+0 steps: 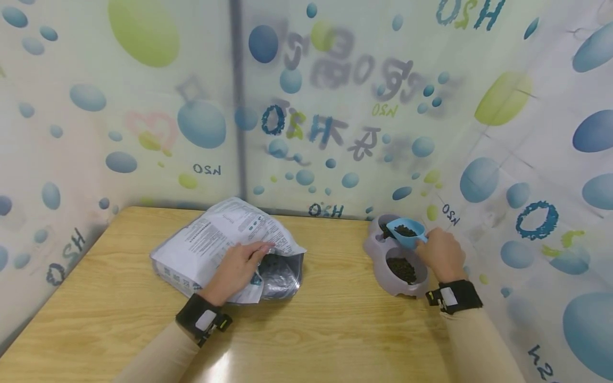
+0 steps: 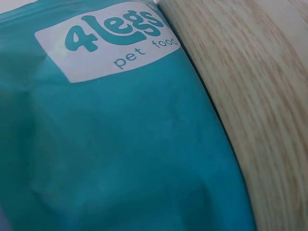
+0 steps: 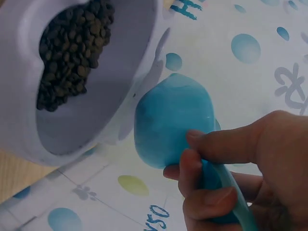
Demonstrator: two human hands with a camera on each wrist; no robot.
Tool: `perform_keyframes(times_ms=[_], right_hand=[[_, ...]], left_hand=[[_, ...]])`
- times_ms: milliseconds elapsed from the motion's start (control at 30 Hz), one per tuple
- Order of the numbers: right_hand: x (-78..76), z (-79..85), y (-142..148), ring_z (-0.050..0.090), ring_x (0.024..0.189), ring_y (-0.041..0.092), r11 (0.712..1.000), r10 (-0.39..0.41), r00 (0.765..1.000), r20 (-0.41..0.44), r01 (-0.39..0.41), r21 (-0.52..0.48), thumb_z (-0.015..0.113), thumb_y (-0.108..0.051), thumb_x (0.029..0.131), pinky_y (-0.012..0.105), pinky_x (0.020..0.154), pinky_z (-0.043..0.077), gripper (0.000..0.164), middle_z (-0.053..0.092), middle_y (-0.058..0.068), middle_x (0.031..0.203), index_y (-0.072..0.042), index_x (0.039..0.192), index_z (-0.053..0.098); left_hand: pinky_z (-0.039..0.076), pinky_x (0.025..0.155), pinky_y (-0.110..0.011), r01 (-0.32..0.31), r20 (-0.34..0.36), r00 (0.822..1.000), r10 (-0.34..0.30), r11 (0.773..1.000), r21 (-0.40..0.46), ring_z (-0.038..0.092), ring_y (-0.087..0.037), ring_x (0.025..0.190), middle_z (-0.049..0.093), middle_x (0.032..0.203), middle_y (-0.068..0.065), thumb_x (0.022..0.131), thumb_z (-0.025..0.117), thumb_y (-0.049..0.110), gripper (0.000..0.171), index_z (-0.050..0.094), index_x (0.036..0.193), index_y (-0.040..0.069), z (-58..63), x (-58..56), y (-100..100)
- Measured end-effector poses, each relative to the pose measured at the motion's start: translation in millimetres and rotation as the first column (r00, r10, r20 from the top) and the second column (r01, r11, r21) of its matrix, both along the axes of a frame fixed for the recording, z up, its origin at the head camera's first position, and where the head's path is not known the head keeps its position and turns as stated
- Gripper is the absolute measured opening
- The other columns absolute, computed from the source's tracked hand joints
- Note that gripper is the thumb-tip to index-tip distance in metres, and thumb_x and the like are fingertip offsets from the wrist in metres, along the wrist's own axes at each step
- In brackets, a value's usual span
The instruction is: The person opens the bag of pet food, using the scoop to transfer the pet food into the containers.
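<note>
My left hand [image 1: 234, 270] grips the upper lip of a pet food bag [image 1: 206, 234], which lies on its side with its silvery mouth gaping to the right. In the left wrist view the bag's teal face [image 2: 120, 130] carries a "4Legs pet food" label; the hand itself is outside that view. My right hand [image 1: 442, 254] holds a light-blue scoop [image 1: 413, 240] by its handle, with dark kibble [image 1: 405, 230] in it. The scoop is over the far part of a lilac double pet bowl [image 1: 383, 266]. Kibble [image 1: 401, 269] lies in both compartments, the far one partly hidden.
The wooden table [image 1: 330, 319] runs up to a patterned curtain [image 1: 306, 149] behind it. More of this curtain [image 1: 517, 159] hangs close by the bowl and right hand. Bare tabletop separates the bag from the bowl.
</note>
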State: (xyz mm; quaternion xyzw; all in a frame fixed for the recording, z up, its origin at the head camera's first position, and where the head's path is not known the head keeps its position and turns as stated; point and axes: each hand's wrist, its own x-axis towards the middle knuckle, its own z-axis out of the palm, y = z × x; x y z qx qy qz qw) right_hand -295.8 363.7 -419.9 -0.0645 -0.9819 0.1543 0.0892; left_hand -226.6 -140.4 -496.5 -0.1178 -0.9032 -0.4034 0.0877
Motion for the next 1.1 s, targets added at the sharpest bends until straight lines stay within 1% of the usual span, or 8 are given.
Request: perform_keyframes(times_ms=[100,267,333,533,733,867,1033,1100], right_hand=[[-1.6,2.7,2.4,0.052,0.056,0.026,1.0,0.012,1.0,-0.014,-0.012,0.017,0.071,-0.02,0.104,0.039,0.051,0.039,0.048,0.044,-0.001,0.059,-0.014,0.063,0.047],[-4.5,7.0,4.1,0.047,0.056,0.025,0.999,0.023,1.0,-0.009,-0.023,0.042,0.067,-0.015,0.099,0.04,0.051,0.038,0.045,0.039,-0.002,0.06,-0.016,0.062,0.043],[-5.8,8.6,4.2,0.047,0.057,0.024,0.998,0.02,1.0,0.003,-0.02,0.054,0.067,-0.015,0.098,0.039,0.052,0.037,0.043,0.04,-0.002,0.06,-0.016,0.062,0.043],[-9.6,12.7,3.4,0.051,0.062,0.026,0.996,0.006,1.0,0.012,-0.007,0.091,0.067,-0.016,0.096,0.04,0.055,0.038,0.039,0.044,0.0,0.063,-0.016,0.064,0.045],[-11.3,17.4,1.2,0.051,0.063,0.027,0.994,0.001,1.0,0.01,-0.003,0.111,0.065,-0.009,0.094,0.042,0.056,0.04,0.036,0.043,0.001,0.066,-0.016,0.066,0.043],[-12.7,20.5,-0.8,0.051,0.063,0.029,0.991,0.009,1.0,-0.005,-0.008,0.134,0.063,-0.005,0.094,0.044,0.054,0.041,0.037,0.044,0.004,0.067,-0.016,0.066,0.041],[-14.2,23.3,-2.1,0.059,0.064,0.035,0.987,0.015,0.999,-0.035,-0.01,0.162,0.065,-0.005,0.095,0.05,0.052,0.047,0.035,0.055,0.013,0.069,-0.012,0.067,0.046],[-14.5,24.3,-2.3,0.064,0.065,0.04,0.984,0.019,0.999,-0.043,-0.011,0.175,0.068,-0.005,0.095,0.054,0.052,0.05,0.033,0.06,0.019,0.071,-0.008,0.067,0.051]], left_hand=[[0.053,0.122,-0.067,0.001,-0.001,1.0,-0.001,1.0,-0.005,0.077,-0.03,0.122,0.081,0.15,-0.011,0.126,0.052,0.037,0.043,0.076,0.155,0.016,0.3,0.2,0.3],[0.053,0.119,-0.064,0.004,0.016,1.0,-0.004,1.0,-0.011,0.071,-0.018,0.098,0.086,0.122,-0.01,0.127,0.051,0.038,0.044,0.075,0.156,0.017,0.7,0.4,0.2],[0.053,0.118,-0.064,0.006,0.02,1.0,-0.005,1.0,-0.01,0.069,-0.017,0.093,0.086,0.119,-0.009,0.127,0.051,0.038,0.044,0.075,0.157,0.017,0.9,0.6,0.3],[0.053,0.124,-0.065,0.0,-0.003,1.0,0.0,1.0,-0.003,0.076,-0.025,0.115,0.081,0.149,-0.01,0.126,0.052,0.035,0.042,0.076,0.155,0.015,-0.2,0.1,0.3],[0.054,0.121,-0.064,-0.006,-0.003,1.0,0.006,1.0,-0.001,0.075,-0.029,0.112,0.082,0.148,-0.011,0.126,0.053,0.034,0.041,0.076,0.154,0.015,-0.5,0.0,0.3],[0.053,0.124,-0.065,-0.004,0.001,1.0,0.004,1.0,-0.008,0.077,-0.03,0.124,0.079,0.152,-0.011,0.126,0.052,0.036,0.042,0.076,0.155,0.016,0.1,0.3,0.1],[0.056,0.112,-0.058,-0.005,0.016,1.0,0.006,1.0,-0.018,0.074,-0.023,0.109,0.082,0.147,-0.008,0.127,0.051,0.038,0.043,0.076,0.156,0.018,0.5,0.0,0.2],[0.056,0.113,-0.058,-0.005,0.016,1.0,0.006,1.0,-0.017,0.073,-0.022,0.109,0.082,0.146,-0.008,0.127,0.052,0.038,0.043,0.076,0.156,0.018,0.4,-0.2,0.2]])
